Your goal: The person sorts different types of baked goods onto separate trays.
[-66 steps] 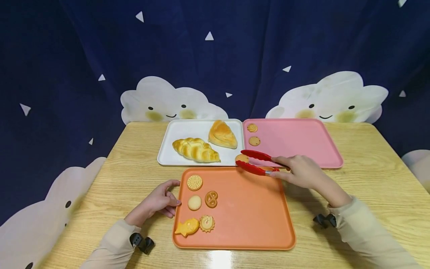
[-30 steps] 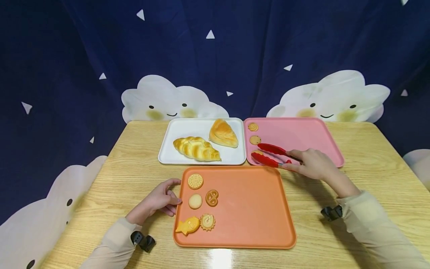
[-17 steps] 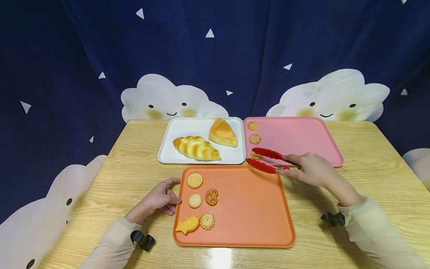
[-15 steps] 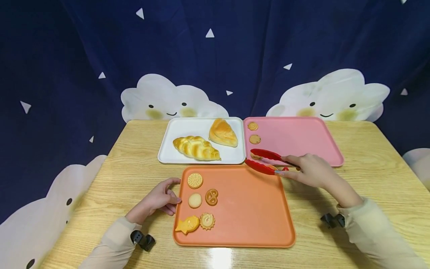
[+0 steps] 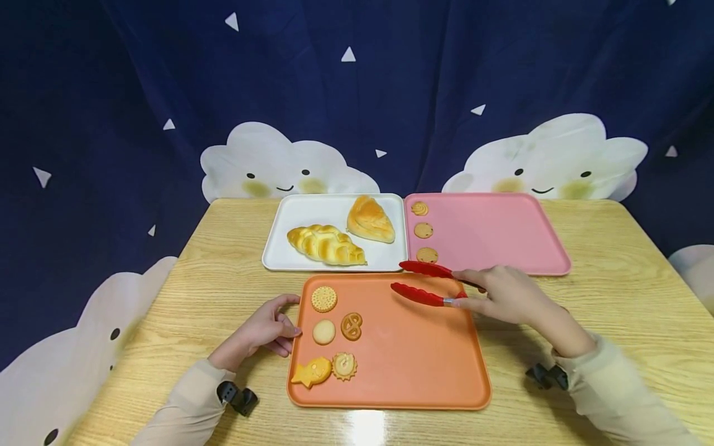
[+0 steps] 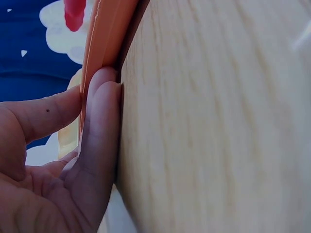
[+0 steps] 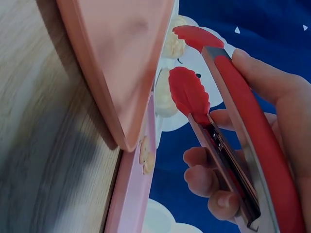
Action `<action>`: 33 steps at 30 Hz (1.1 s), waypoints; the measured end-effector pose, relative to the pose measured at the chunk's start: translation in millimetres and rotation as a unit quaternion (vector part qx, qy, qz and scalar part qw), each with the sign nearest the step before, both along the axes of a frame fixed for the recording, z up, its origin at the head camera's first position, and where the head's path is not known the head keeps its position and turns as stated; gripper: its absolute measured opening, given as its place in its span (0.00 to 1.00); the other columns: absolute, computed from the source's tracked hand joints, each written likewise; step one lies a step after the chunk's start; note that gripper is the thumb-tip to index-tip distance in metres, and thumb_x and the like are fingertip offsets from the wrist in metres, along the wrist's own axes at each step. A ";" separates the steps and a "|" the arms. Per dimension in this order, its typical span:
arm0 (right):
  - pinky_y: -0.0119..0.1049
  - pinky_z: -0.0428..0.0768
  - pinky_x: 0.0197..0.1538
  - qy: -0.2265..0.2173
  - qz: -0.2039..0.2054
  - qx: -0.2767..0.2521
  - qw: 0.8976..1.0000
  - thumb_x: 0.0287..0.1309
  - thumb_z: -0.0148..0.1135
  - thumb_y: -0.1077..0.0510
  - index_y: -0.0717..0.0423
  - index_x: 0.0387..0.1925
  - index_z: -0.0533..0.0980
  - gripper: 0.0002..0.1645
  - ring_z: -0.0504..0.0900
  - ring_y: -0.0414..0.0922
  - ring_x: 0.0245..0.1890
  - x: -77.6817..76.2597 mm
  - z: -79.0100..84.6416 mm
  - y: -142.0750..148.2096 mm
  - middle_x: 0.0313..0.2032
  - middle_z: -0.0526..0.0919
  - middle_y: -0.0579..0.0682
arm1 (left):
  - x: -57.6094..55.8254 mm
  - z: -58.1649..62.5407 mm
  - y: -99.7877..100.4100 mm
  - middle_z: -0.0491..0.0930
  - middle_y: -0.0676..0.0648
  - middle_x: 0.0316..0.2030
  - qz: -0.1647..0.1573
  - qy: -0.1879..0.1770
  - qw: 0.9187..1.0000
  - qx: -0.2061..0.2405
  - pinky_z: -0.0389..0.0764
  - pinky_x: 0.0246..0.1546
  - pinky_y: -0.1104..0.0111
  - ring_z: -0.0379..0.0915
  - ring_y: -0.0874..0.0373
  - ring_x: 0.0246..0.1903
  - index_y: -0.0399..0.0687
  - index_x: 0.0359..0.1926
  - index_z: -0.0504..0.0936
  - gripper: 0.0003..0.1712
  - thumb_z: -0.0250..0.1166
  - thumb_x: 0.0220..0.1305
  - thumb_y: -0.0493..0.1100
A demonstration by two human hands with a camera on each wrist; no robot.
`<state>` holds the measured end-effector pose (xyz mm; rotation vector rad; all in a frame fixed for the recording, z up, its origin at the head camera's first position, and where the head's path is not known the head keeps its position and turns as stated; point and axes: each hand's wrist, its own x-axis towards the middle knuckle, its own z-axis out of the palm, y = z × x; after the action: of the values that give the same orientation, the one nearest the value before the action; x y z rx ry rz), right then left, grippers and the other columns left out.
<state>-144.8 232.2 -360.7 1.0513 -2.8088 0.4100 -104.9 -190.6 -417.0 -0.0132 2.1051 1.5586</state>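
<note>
My right hand (image 5: 510, 294) holds red-tipped tongs (image 5: 421, 294) by their handles. The tongs' tips stand apart above the upper right of the orange tray (image 5: 413, 371), with nothing between them. Just beyond the tips, on the pink tray (image 5: 502, 235), lies a round cookie (image 5: 427, 254), below a chip cookie (image 5: 423, 230) and a swirl cookie (image 5: 419, 209). My left hand (image 5: 270, 328) pinches the orange tray's left edge; in the left wrist view the thumb (image 6: 53, 114) is at the rim and fingers lie along its outer side.
On the orange tray's left side are a ridged round biscuit (image 5: 323, 299), a plain cookie (image 5: 323, 332), a pretzel (image 5: 351, 326), a fish-shaped cookie (image 5: 312, 373) and a scalloped tart (image 5: 344, 367). Behind, the white tray (image 5: 312, 210) bears a braided bread (image 5: 326, 246) and a triangular pastry (image 5: 370, 220).
The tongs carried the round cookie right onto the pink tray and let it go. Their tips have since spread and moved back left and nearer, over the orange tray. My left hand stayed put.
</note>
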 end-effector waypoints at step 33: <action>0.27 0.57 0.18 -0.029 0.073 0.059 0.995 0.46 0.56 0.28 0.49 0.50 0.78 0.38 0.60 0.34 0.16 16.9 -8.1 -48.1 0.18 0.68 0.38 | -1.5 -0.4 -0.6 0.76 0.45 0.19 -0.001 -0.008 1.000 0.001 0.79 0.15 0.61 0.73 0.58 0.12 0.37 0.64 0.56 0.37 0.61 0.55 0.30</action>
<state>-127.9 184.1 -368.8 1.2961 -2.8474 0.2975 -106.4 -191.2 -417.4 -0.0223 2.0902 1.5534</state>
